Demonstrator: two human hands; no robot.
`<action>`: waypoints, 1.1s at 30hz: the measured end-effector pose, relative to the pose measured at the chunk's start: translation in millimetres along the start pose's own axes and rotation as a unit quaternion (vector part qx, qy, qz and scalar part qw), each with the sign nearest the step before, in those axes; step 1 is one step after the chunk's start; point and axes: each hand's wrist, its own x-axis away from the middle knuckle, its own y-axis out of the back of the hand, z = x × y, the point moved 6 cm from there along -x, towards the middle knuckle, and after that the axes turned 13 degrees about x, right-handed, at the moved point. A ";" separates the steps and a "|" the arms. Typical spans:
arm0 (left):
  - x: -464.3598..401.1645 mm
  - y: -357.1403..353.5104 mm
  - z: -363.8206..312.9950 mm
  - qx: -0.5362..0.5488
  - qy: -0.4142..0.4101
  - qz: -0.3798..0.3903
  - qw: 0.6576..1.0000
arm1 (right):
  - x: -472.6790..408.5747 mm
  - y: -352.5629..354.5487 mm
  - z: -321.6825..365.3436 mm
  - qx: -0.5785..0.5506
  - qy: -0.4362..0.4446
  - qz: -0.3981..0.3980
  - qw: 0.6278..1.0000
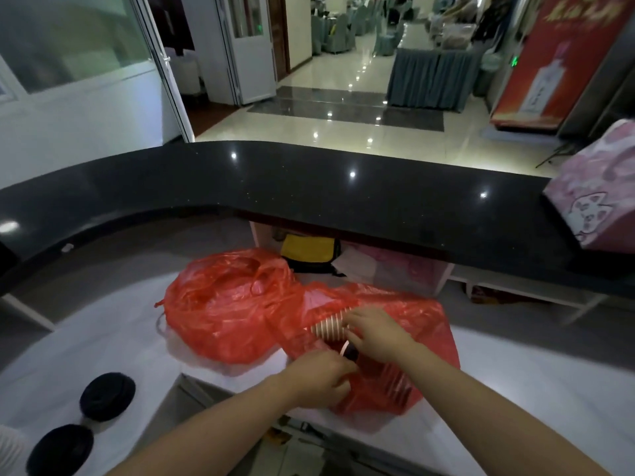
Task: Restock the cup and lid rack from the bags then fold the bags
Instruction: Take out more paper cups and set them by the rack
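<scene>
The right hand [372,333] is laid over the near end of a stack of cups [330,327], its fingers curled around the stack, which lies on its side and juts from a red plastic bag [405,341]. The left hand [321,377] is closed on the crumpled edge of that same bag just below the stack; the fingertips are buried in the plastic, so the exact pinch cannot be made out. A dark round cup opening [348,352] is seen between the two hands. More ribbed shapes are dimly seen through the red film near the bag's lower end, too blurred to be identified. A second red bag [226,310], bunched and knotted at its top, is set touching the first on its left; its contents are hidden. Both bags are carried by a pale tabletop [113,338]. Two black round objects [106,396] lie at the lower left of it, the nearer one partly cut off. Behind, a raised black counter [309,187] curves across the view, and a pink patterned bag [598,197] on its right end is cut by the frame. A yellow-and-black bag [309,252] is half hidden beneath the counter.
</scene>
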 end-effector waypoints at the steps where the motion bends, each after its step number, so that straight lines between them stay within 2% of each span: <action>1: -3.1 8.6 5.7 0.001 0.009 -0.028 1.000 | -1.2 -7.3 -0.4 0.019 0.002 0.019 1.000; 4: -13.7 31.7 30.7 -0.014 0.044 -0.078 0.996 | 2.1 -23.8 -12.3 0.068 -0.044 0.063 0.995; 10: -35.1 36.7 93.8 -0.064 0.153 -0.042 0.985 | 9.2 -35.5 -36.1 0.106 -0.120 0.084 0.984; 14: -43.5 43.8 135.8 -0.045 0.220 -0.015 0.974 | 8.9 -32.9 -43.5 0.094 -0.148 0.065 0.982; 19: -56.9 55.1 164.1 -0.058 0.205 0.009 0.977 | 8.8 -22.6 -51.6 0.109 -0.186 -0.010 0.976; 23: -68.0 53.8 180.6 -0.039 0.207 0.039 0.977 | 1.7 -39.1 -60.7 0.125 -0.215 0.065 0.967; 26: -73.6 51.1 196.9 -0.010 0.238 0.053 0.970 | -5.7 -53.2 -68.1 0.104 -0.236 0.114 0.959; 30: -72.2 44.6 217.9 0.143 0.290 0.038 0.945 | -18.5 -72.3 -79.1 0.077 -0.237 0.165 0.954; 33: -69.1 45.8 211.4 0.140 0.254 0.022 0.957 | -27.2 -83.9 -89.9 0.048 -0.225 0.191 0.954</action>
